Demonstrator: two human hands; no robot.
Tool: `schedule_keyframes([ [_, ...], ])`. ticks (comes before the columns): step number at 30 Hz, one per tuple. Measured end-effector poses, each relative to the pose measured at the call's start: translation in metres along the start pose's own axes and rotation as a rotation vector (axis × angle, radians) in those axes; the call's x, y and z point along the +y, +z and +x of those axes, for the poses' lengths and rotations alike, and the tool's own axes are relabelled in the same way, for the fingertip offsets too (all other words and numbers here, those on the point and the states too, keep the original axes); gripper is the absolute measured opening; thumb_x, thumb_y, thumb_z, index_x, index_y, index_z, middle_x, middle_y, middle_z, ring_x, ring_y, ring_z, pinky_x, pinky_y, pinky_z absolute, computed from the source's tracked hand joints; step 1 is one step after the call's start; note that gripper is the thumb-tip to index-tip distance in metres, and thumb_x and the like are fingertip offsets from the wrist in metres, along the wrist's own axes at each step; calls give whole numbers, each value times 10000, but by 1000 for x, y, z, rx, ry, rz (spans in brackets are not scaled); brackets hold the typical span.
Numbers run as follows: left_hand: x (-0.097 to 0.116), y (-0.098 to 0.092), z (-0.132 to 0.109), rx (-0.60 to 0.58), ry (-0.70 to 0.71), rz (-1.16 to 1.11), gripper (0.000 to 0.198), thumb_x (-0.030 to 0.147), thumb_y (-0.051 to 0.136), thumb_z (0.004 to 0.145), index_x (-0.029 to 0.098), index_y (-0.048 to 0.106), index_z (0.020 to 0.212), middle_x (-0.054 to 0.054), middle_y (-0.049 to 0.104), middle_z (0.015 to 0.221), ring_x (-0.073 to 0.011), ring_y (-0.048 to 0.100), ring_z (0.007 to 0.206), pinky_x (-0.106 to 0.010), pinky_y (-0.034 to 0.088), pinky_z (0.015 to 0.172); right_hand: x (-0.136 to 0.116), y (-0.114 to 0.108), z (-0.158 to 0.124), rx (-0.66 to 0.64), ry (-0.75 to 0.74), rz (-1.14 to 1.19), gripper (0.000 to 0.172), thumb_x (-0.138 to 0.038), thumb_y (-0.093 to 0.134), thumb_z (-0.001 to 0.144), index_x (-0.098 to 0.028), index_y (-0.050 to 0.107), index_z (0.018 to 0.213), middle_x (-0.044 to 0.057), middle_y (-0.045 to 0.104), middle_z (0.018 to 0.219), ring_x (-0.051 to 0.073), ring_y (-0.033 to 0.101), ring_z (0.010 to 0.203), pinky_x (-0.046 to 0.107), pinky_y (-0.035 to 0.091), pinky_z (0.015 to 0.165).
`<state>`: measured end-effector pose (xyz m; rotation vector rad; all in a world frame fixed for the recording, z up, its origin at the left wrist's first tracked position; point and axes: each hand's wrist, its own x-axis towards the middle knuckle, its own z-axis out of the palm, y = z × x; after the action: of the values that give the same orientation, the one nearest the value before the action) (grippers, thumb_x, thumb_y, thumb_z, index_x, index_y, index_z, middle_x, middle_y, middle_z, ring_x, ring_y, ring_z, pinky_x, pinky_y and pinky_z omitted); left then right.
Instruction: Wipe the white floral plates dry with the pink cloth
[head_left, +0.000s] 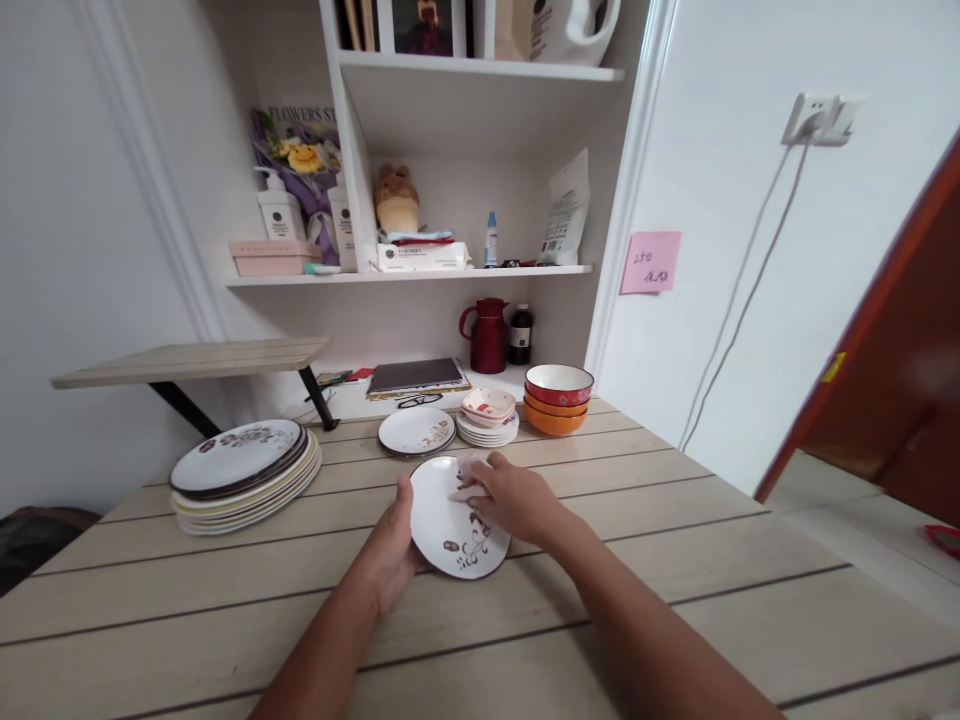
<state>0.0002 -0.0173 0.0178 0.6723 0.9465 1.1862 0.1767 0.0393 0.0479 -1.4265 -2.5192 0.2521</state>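
— What do the surface and room look like?
— A pale slatted wooden desk [675, 560] stands between white walls, with white shelves at the far side.
— And the hands?
— The left hand [390, 560] grips the left rim of a white patterned plate [450, 525] at the desk's middle. The right hand [514, 500] curls its fingers over a pale cloth [469, 468] pressed on that plate.
— Counts?
— One held plate, one cloth, a big plate stack [240, 470] on the left, two small plate stacks [416, 432] farther off, and three stacked bowls [559, 400].
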Motion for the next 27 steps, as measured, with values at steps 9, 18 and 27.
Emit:
schedule_keyframes([
  [9, 2, 1, -2, 18, -40, -60, 749, 720, 318, 803, 191, 517, 1295, -156, 678, 1127, -288, 645, 1003, -431, 498, 835, -20, 6, -12, -9, -443, 91, 283, -253, 564, 769, -254, 562, 1053, 42, 562, 1067, 201, 553, 923, 275, 380, 706],
  [18, -1, 4, -1, 31, 42, -65, 668, 668, 352, 831, 237, 490, 1322, -121, 670, 1167, -261, 643, 1033, -403, 498, 866, -22, 30, 19, 217, -326, 123, 463, -113, 518, 786, -304, 550, 1207, 77, 413, 1344, 256, 426, 1152, 387, 355, 902],
  [27, 2, 6, -1, 54, 34, -40, 652, 646, 343, 852, 204, 522, 1297, -131, 693, 1113, -262, 646, 1019, -399, 508, 840, -2, -5, -7, -78, -92, -55, 301, -281, 502, 824, -233, 567, 1115, 98, 587, 1097, 232, 587, 857, 315, 378, 672],
])
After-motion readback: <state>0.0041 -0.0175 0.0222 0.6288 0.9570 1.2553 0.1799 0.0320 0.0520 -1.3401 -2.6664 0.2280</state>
